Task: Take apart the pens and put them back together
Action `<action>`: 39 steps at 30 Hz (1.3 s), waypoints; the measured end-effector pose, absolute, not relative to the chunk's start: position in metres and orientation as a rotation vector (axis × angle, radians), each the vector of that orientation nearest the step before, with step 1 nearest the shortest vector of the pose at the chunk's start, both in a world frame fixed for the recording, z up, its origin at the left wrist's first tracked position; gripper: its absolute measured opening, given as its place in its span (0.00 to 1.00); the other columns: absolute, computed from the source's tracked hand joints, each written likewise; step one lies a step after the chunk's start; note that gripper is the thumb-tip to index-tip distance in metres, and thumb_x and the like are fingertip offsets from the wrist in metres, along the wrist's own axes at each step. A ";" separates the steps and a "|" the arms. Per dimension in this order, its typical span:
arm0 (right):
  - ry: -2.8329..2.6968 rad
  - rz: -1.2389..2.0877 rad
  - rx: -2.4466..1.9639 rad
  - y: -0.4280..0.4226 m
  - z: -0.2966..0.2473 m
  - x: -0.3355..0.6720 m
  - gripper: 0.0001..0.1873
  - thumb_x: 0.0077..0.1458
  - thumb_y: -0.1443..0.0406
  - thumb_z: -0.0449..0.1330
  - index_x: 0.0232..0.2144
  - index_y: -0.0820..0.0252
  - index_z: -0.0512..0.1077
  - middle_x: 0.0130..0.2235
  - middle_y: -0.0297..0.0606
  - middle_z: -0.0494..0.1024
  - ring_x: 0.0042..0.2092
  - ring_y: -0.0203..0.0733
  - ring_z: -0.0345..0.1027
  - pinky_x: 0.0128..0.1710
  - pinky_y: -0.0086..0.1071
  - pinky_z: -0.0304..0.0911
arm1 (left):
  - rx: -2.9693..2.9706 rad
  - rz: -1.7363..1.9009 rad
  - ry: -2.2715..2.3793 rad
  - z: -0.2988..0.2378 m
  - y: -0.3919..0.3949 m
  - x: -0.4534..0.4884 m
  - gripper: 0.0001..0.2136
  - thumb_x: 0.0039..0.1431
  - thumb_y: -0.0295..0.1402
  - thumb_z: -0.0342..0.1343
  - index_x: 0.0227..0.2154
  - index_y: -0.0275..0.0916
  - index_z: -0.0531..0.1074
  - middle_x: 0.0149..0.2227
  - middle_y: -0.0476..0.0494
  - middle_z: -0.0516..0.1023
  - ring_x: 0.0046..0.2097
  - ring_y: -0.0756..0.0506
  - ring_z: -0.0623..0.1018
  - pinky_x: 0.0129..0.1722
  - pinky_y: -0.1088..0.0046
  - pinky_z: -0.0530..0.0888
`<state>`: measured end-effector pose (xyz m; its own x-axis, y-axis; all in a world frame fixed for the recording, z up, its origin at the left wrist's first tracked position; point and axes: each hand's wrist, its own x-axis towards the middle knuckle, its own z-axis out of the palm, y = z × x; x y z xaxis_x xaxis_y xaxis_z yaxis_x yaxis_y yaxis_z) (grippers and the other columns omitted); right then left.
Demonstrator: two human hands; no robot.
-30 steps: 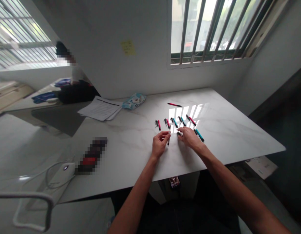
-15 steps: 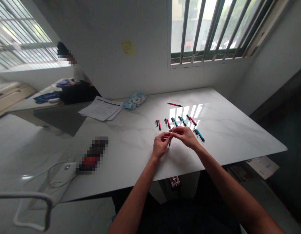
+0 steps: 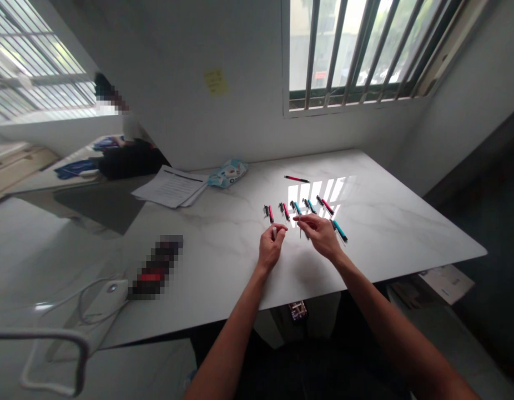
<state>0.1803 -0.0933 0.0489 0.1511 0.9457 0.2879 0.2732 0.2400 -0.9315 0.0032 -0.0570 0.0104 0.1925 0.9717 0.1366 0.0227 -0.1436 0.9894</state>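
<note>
My left hand (image 3: pixel 270 248) is closed around a short grey pen part (image 3: pixel 274 233), mostly hidden by the fingers. Just to its right, my right hand (image 3: pixel 321 233) pinches a thin pen refill (image 3: pixel 300 230) that points down over the table. Beyond the hands lie pens taken apart: a red barrel (image 3: pixel 271 214) beside a black piece, another red barrel (image 3: pixel 286 211), a teal barrel (image 3: pixel 297 208), a second teal one (image 3: pixel 311 206) and a red one (image 3: pixel 327 206). A teal pen barrel (image 3: pixel 339 230) rests right of my right hand. Farther back lies a whole red pen (image 3: pixel 297 179).
On the marble-patterned table (image 3: pixel 223 261) are paper sheets (image 3: pixel 171 186) and a blue-white soft pack (image 3: pixel 227 173). A blurred-out dark object (image 3: pixel 157 269) and a white cabled box (image 3: pixel 105 297) lie left. Someone sits at the far left, partly in view.
My hands have moved apart, each with a piece. The thin refill now shows in the right hand, and the grey pen part stays in the left.
</note>
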 end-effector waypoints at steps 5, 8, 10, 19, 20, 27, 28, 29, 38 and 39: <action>-1.590 0.664 -1.431 -0.104 0.037 0.168 0.11 0.64 0.61 0.62 0.43 0.55 0.83 0.40 0.40 0.84 0.38 0.42 0.77 0.44 0.35 0.71 | 1.338 1.158 0.964 0.011 -0.057 0.004 0.18 0.55 0.46 0.67 0.41 0.36 0.80 0.30 0.49 0.75 0.27 0.53 0.66 0.27 0.76 0.63; -1.665 0.628 -1.464 -0.107 0.035 0.164 0.11 0.65 0.62 0.61 0.44 0.55 0.83 0.40 0.41 0.84 0.39 0.42 0.77 0.44 0.35 0.71 | 1.313 1.149 0.950 0.013 -0.058 0.004 0.18 0.52 0.46 0.70 0.38 0.36 0.81 0.31 0.47 0.77 0.27 0.53 0.68 0.28 0.75 0.65; -1.682 0.622 -1.460 -0.108 0.035 0.162 0.10 0.65 0.62 0.62 0.43 0.55 0.83 0.40 0.41 0.84 0.39 0.42 0.78 0.44 0.34 0.71 | 1.303 1.142 0.956 0.013 -0.058 0.005 0.17 0.50 0.45 0.71 0.35 0.35 0.81 0.31 0.46 0.78 0.27 0.52 0.69 0.28 0.75 0.66; -1.687 0.714 -1.557 -0.124 0.036 0.176 0.07 0.60 0.63 0.65 0.41 0.55 0.76 0.33 0.33 0.83 0.33 0.40 0.77 0.36 0.32 0.69 | 1.212 1.240 1.015 0.009 -0.049 0.001 0.15 0.52 0.43 0.68 0.36 0.37 0.78 0.27 0.50 0.76 0.23 0.54 0.65 0.24 0.77 0.60; -1.683 0.686 -1.592 -0.125 0.037 0.181 0.07 0.60 0.63 0.65 0.41 0.55 0.75 0.32 0.33 0.83 0.32 0.40 0.77 0.35 0.32 0.69 | 1.253 1.232 1.056 0.008 -0.048 0.000 0.14 0.53 0.42 0.68 0.36 0.38 0.77 0.28 0.49 0.77 0.24 0.54 0.66 0.25 0.77 0.62; -1.702 0.384 -1.838 -0.115 0.041 0.215 0.03 0.61 0.64 0.63 0.38 0.54 0.75 0.32 0.33 0.83 0.32 0.41 0.77 0.35 0.32 0.65 | 1.770 0.828 1.356 0.018 -0.045 0.012 0.02 0.51 0.33 0.64 0.29 0.42 0.79 0.31 0.45 0.82 0.33 0.44 0.78 0.35 0.71 0.68; -1.719 0.355 -1.881 -0.112 0.041 0.216 0.04 0.61 0.64 0.63 0.39 0.53 0.76 0.32 0.33 0.83 0.33 0.42 0.77 0.35 0.32 0.64 | 1.799 0.786 1.381 0.020 -0.045 0.017 0.01 0.51 0.32 0.64 0.28 0.42 0.79 0.30 0.45 0.81 0.32 0.44 0.78 0.35 0.71 0.68; -1.736 0.331 -1.920 -0.110 0.041 0.217 0.04 0.61 0.64 0.63 0.40 0.53 0.76 0.33 0.33 0.84 0.34 0.43 0.78 0.35 0.32 0.64 | 1.829 0.731 1.401 0.022 -0.044 0.022 0.02 0.49 0.30 0.64 0.28 0.42 0.79 0.28 0.45 0.80 0.31 0.43 0.78 0.34 0.70 0.68; -1.841 0.266 -2.017 -0.100 0.036 0.209 0.10 0.66 0.62 0.60 0.44 0.56 0.80 0.37 0.40 0.85 0.39 0.46 0.79 0.40 0.33 0.65 | 1.996 0.592 1.510 0.017 -0.035 0.046 0.09 0.55 0.37 0.64 0.39 0.43 0.79 0.31 0.39 0.82 0.35 0.36 0.79 0.39 0.64 0.70; -1.857 0.219 -2.015 -0.100 0.035 0.212 0.10 0.67 0.63 0.58 0.43 0.57 0.80 0.39 0.42 0.85 0.40 0.46 0.78 0.42 0.33 0.65 | 1.991 0.614 1.514 0.017 -0.035 0.045 0.10 0.55 0.39 0.65 0.40 0.44 0.79 0.31 0.39 0.81 0.35 0.36 0.79 0.40 0.64 0.70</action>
<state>0.2118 -0.0998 0.0352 0.1100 0.9832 0.1458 0.9221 -0.0462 -0.3842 0.0450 -0.0349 0.0167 0.2579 0.9658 0.0245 0.7100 -0.2067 0.6732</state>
